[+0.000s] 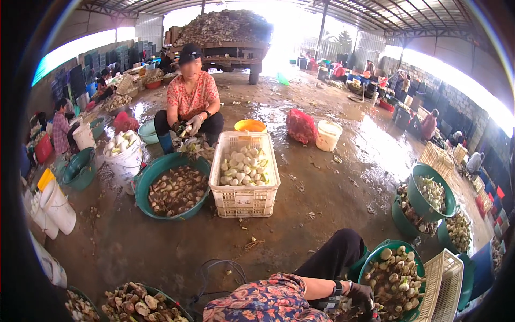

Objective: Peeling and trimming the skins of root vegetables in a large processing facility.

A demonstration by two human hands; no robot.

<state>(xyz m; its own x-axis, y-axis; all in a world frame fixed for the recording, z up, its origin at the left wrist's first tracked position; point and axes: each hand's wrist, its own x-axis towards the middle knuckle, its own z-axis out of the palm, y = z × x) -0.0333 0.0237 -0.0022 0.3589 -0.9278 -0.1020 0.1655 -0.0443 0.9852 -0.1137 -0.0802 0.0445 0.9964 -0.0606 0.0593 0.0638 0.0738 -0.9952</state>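
Note:
My left arm, in a floral sleeve, reaches in from the lower edge toward the right. At its end is my left hand (pixel 360 296) in a dark glove, with a dark band at the wrist. Its fingers curl downward beside a green basin (pixel 366 263) of brownish-white, bulb-like vegetables (pixel 397 276). What lies in those fingers, if anything, is hidden. My right hand does not show. Above the arm is my bent knee (pixel 343 249) in black trousers.
Ahead, a gloved co-worker (pixel 193 102) sits handling a pale vegetable by a cream crate (pixel 244 196) of peeled bulbs and a green tub (pixel 142 196). Stacked green basins (pixel 448 201) and a cream crate (pixel 450 284) stand right. A dark cord (pixel 228 263) lies on the wet floor.

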